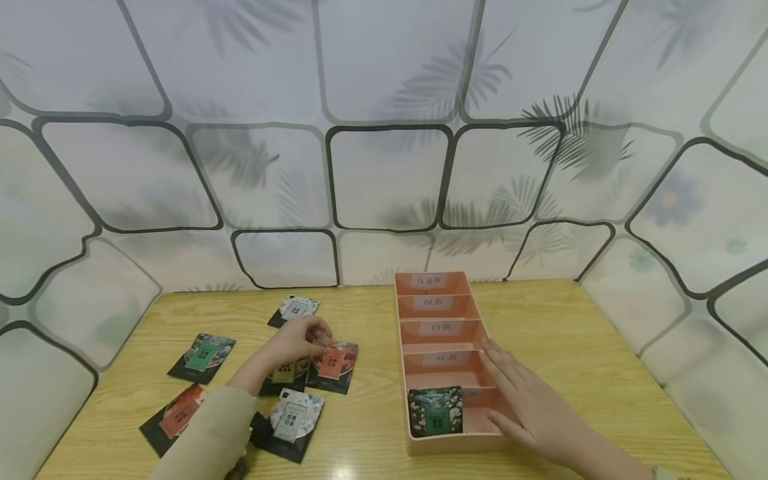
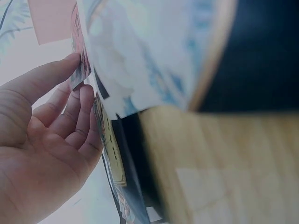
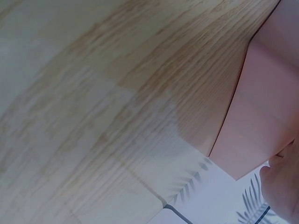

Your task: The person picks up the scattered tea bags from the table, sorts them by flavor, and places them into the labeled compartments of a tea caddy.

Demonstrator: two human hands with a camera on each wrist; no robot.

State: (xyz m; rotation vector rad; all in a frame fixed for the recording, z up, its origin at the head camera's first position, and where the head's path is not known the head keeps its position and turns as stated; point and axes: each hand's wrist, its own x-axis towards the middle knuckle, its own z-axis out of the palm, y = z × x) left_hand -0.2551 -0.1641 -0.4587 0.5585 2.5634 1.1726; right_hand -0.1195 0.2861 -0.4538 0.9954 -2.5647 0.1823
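With thumb and fingers, my left hand (image 1: 295, 345) pinches the upper corner of a dark tea sachet with a red label (image 1: 332, 364). Partly under that hand lies a yellow-labelled tea sachet (image 1: 284, 375); its label shows edge-on in the left wrist view. The pink divided box (image 1: 456, 445) stands to the right, with paper labels along its compartments. A green-labelled tea sachet (image 1: 437, 412) leans in its nearest compartment. My right hand (image 1: 531, 408) rests along the box's right wall, fingers straight, thumb at the near compartment.
Around my left arm lie a white-patterned sachet (image 1: 293, 421), another at the back (image 1: 297, 309), a green-labelled one (image 1: 203, 357) and a red one (image 1: 179, 419), partly behind the sleeve. Patterned fabric (image 1: 390, 180) rises behind the wooden table (image 1: 360, 427).
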